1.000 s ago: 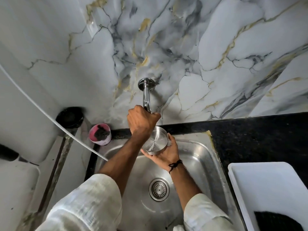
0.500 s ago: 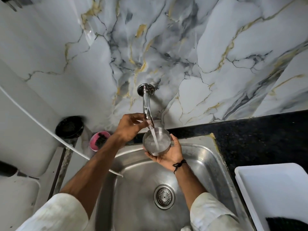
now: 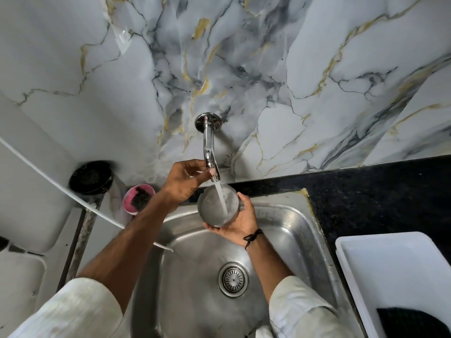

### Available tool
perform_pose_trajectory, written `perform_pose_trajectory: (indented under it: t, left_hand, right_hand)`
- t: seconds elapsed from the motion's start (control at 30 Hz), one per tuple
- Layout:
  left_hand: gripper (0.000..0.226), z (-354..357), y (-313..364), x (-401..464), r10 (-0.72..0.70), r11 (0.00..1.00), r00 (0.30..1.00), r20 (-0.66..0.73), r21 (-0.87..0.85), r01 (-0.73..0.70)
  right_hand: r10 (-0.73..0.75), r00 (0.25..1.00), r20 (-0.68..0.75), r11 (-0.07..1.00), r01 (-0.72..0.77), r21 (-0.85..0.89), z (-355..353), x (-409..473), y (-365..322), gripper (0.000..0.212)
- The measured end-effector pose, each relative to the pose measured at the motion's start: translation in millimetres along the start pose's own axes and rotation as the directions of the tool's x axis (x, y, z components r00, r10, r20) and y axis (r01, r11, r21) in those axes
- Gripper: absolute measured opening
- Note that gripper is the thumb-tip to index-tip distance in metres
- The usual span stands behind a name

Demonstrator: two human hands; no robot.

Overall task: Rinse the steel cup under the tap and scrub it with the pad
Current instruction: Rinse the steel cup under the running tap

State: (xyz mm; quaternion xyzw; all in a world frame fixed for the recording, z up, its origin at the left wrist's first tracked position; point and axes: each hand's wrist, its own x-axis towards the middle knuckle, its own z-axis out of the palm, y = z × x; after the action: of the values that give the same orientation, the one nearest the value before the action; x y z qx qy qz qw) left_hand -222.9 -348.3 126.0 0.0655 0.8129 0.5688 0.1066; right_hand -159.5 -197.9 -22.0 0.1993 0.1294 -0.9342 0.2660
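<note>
The steel cup [image 3: 211, 203] is upright under the chrome tap [image 3: 209, 147], and a stream of water runs from the spout into it. My right hand [image 3: 238, 222] cradles the cup from below and from the right, above the back of the steel sink [image 3: 288, 230]. My left hand [image 3: 186, 179] is at the spout's end, thumb and fingers touching it just left of the cup. A dark scrub pad [image 3: 139, 200] lies in a small pink bowl [image 3: 129, 209] on the ledge left of the sink.
A white tray [image 3: 353, 254] with something dark in it sits on the black counter [image 3: 366, 189] at right. A round black lid [image 3: 90, 177] rests left of the pink bowl. A thin white hose [image 3: 48, 175] runs from the left into the sink. The drain [image 3: 233, 279] lies in the basin's middle.
My left hand came off the top of the tap and now pinches the spout end. Water started flowing and fills the cup. The cup stays held in my right hand.
</note>
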Motion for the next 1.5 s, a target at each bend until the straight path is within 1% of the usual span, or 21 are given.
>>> perform_pose_trajectory:
  t: [0.07,0.13,0.27,0.33,0.47,0.57,0.67,0.8,0.87,0.93,1.0,1.03,1.1,1.13,1.2,1.23,1.27,1.3,1.33,1.37,1.5]
  left_hand:
    - [0.018,0,1,-1,-0.001,1.000,1.000,0.000,-0.005,0.001]
    - [0.014,0,3,-2,-0.003,1.000,1.000,0.009,-0.009,0.003]
    - [0.012,0,5,-3,-0.003,1.000,1.000,0.018,0.007,0.003]
    - [0.011,1,6,-3,-0.015,1.000,1.000,0.010,0.006,0.015]
    - [0.012,2,8,-4,-0.031,0.999,0.999,0.011,-0.029,0.032]
    - [0.019,3,9,-4,-0.040,0.999,0.999,0.011,-0.031,0.040]
    - [0.027,3,8,-4,-0.038,0.999,0.999,0.007,-0.017,0.038]
    - [0.024,2,9,-4,-0.036,0.999,0.999,0.017,-0.001,0.036]
    - [0.020,2,11,-5,-0.042,0.999,0.999,0.015,0.007,0.042]
    - [0.015,2,13,-6,-0.049,0.999,0.999,0.010,0.016,0.049]
    - [0.013,3,13,-7,-0.053,0.999,0.999,0.008,0.009,0.053]
    - [0.013,3,12,-7,-0.051,0.999,0.999,0.008,0.001,0.051]
    - [0.015,3,11,-7,-0.050,0.999,0.999,0.008,-0.003,0.050]
    - [0.018,3,10,-7,-0.052,0.999,0.999,0.008,0.000,0.052]
    - [0.023,2,9,-6,-0.057,0.998,0.998,0.009,0.017,0.057]
    - [0.025,2,9,-5,-0.059,0.998,0.998,0.012,0.029,0.059]
    - [0.024,1,9,-5,-0.060,0.997,0.998,0.018,0.039,0.059]
    - [0.023,1,9,-5,-0.061,0.997,0.998,0.025,0.045,0.060]
    - [0.022,1,9,-4,-0.062,0.997,0.998,0.027,0.048,0.061]
    - [0.022,1,9,-4,-0.064,0.997,0.998,0.027,0.048,0.062]
    - [0.023,1,9,-5,-0.065,0.997,0.998,0.020,0.033,0.064]
  right_hand:
    - [0.024,1.000,-0.010,1.000,-0.024,-0.009,-7,-3,8,0.085]
    - [0.032,0.999,-0.043,0.999,-0.033,-0.022,-18,-7,11,0.085]
    - [-0.008,0.995,-0.103,1.000,0.009,0.008,-23,-5,0,0.084]
    - [-0.017,0.995,-0.103,0.999,0.020,0.032,-13,-2,1,0.086]
    - [0.038,0.997,-0.069,0.999,-0.036,0.018,-14,-4,17,0.081]
    - [0.053,0.993,-0.108,0.998,-0.056,-0.017,-27,-11,18,0.078]
    - [0.016,0.988,-0.154,1.000,-0.014,0.011,-25,-13,13,0.081]
    - [0.041,0.988,-0.147,0.996,-0.052,-0.068,-15,-11,18,0.080]
    - [0.054,0.987,-0.153,0.987,-0.076,-0.141,-18,-14,18,0.080]
    - [0.053,0.980,-0.193,0.966,-0.099,-0.239,-22,-19,13,0.079]
    - [0.001,0.963,-0.271,0.914,-0.111,-0.390,-22,-20,8,0.072]
    - [-0.044,0.954,-0.295,0.878,-0.104,-0.467,-18,-19,7,0.064]
    - [-0.169,0.943,-0.287,0.773,-0.054,-0.632,-6,-17,7,0.041]
    - [-0.230,0.936,-0.267,0.703,-0.029,-0.710,0,-17,7,0.035]
    - [-0.323,0.916,-0.237,0.594,0.001,-0.804,8,-14,10,0.039]
    - [-0.374,0.891,-0.255,0.565,0.001,-0.825,10,-13,12,0.042]
    - [-0.443,0.850,-0.285,0.538,-0.003,-0.843,10,-12,12,0.044]
    - [-0.511,0.799,-0.316,0.519,-0.006,-0.855,9,-12,12,0.043]
    - [-0.549,0.766,-0.334,0.518,-0.002,-0.856,8,-11,11,0.043]
    - [-0.555,0.756,-0.348,0.536,0.005,-0.844,7,-10,10,0.043]
    - [-0.463,0.809,-0.362,0.620,0.004,-0.785,11,-10,10,0.042]
